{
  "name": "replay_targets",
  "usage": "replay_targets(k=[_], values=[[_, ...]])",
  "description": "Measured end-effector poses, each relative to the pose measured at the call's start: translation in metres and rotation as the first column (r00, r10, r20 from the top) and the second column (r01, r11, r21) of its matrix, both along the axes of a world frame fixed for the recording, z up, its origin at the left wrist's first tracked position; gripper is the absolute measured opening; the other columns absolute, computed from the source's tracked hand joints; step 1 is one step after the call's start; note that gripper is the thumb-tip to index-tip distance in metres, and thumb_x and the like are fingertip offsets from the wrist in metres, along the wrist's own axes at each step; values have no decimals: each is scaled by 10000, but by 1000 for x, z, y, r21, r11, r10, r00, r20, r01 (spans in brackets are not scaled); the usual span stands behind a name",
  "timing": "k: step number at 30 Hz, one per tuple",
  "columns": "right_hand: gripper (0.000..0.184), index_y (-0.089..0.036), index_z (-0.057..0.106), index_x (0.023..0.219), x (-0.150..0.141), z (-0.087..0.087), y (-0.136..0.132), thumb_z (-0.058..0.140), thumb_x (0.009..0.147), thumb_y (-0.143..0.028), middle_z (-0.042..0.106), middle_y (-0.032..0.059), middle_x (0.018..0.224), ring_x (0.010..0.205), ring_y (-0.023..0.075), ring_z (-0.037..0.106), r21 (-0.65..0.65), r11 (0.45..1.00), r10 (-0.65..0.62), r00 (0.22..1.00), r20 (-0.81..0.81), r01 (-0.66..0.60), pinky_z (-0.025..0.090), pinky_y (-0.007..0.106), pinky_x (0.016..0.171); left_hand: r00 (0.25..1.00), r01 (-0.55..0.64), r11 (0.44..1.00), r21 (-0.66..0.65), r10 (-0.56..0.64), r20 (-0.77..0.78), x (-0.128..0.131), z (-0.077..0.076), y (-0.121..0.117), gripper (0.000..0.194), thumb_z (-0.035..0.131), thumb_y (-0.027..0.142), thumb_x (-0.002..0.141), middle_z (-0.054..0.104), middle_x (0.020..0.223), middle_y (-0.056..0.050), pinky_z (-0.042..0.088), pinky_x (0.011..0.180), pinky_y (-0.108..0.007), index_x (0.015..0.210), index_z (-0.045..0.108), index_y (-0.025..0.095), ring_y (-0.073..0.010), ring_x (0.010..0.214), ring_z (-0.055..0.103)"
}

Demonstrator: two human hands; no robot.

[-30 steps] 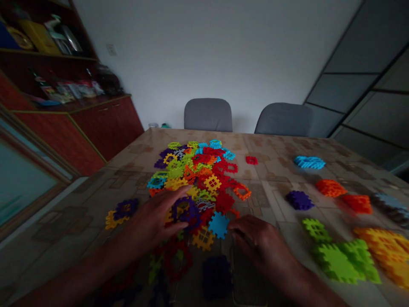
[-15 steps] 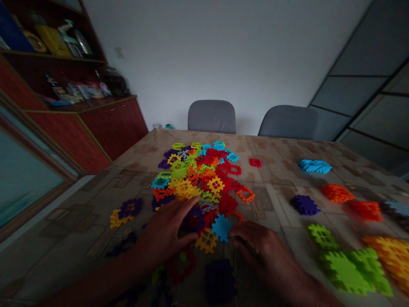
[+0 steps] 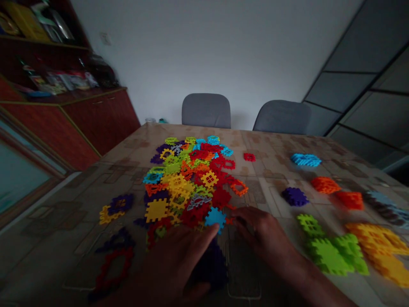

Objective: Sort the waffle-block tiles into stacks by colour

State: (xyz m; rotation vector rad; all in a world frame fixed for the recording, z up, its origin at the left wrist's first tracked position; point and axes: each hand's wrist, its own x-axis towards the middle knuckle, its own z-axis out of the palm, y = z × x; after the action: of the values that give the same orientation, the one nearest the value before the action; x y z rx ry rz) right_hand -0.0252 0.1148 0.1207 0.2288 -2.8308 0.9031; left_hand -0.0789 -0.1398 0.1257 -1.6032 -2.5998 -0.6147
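Note:
Over the near edge of the heap of plastic interlocking tiles (image 3: 174, 168), my left hand (image 3: 174, 260) reaches with thumb and index finger apart. Its index fingertip lies at the lower edge of a light blue tile (image 3: 214, 217). Dark purple tiles (image 3: 212, 264) show between that finger and the thumb; the palm's underside is hidden. My right hand (image 3: 260, 224) has curled fingers, with the fingertips together beside an orange-red tile (image 3: 229, 221). Whether they pinch that tile is hidden. A yellow square tile (image 3: 156, 209) and a grey tile (image 3: 198, 201) lie on the heap.
Sorted by colour on the right of the table are green tiles (image 3: 335, 253), yellow tiles (image 3: 380, 247), orange tiles (image 3: 326, 184), blue tiles (image 3: 306, 159) and a purple stack (image 3: 295, 196). A red frame tile (image 3: 115, 268) lies at near left. Two grey chairs (image 3: 206, 111) stand behind.
My left hand has come back toward me and right, uncovering the yellow square tile. The yellow window tile below the blue one is out of sight. My right hand stays near the orange-red tile.

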Motion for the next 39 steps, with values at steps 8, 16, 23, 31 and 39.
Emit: replay_targets(k=[8, 16, 23, 31, 39], values=[[283, -218, 695, 1118, 0, 1, 0, 479, 950, -145, 743, 80, 974, 911, 242, 711, 42, 998, 34, 995, 94, -38, 562, 414, 841, 995, 59, 997, 42, -56, -78, 9, -10, 6, 1182, 754, 302, 731, 743, 1214, -61, 594, 823, -447, 1597, -48, 347, -339, 996, 721], [632, -252, 566, 1381, 16, 22, -21, 831, 812, -328, 565, 73, 1430, 1338, 248, 486, -97, 939, 342, 929, 144, -331, 398, 370, 1129, 953, -258, 965, 48, 262, -153, -34, 7, -35, 843, 668, 367, 850, 688, 1317, -86, 607, 897, -476, 1552, 201, 383, -338, 1096, 712], [863, -260, 503, 1457, 17, 10, -37, 906, 701, -362, 522, 61, 1477, 1365, 273, 443, -28, 948, 314, 920, 234, -317, 314, 395, 1187, 947, -274, 962, 18, 273, -167, -34, -9, -54, 747, 647, 379, 873, 700, 1303, -103, 629, 871, -409, 1522, 280, 334, -315, 1072, 737], [606, -230, 569, 1374, 16, 28, -18, 791, 819, -334, 555, 99, 1434, 1313, 278, 508, -84, 956, 292, 929, 226, -280, 425, 429, 1109, 944, -286, 958, -1, 281, -175, -37, -11, -54, 729, 640, 362, 890, 693, 1305, -115, 617, 886, -395, 1528, 290, 312, -297, 1072, 735], [589, -200, 560, 1370, 13, 28, -13, 773, 828, -292, 542, 106, 1449, 1336, 264, 484, -76, 954, 301, 933, 195, -291, 409, 423, 1123, 943, -273, 962, 5, 269, -197, -39, -15, -57, 701, 638, 367, 892, 710, 1271, -120, 624, 873, -409, 1512, 322, 291, -297, 1050, 741]])
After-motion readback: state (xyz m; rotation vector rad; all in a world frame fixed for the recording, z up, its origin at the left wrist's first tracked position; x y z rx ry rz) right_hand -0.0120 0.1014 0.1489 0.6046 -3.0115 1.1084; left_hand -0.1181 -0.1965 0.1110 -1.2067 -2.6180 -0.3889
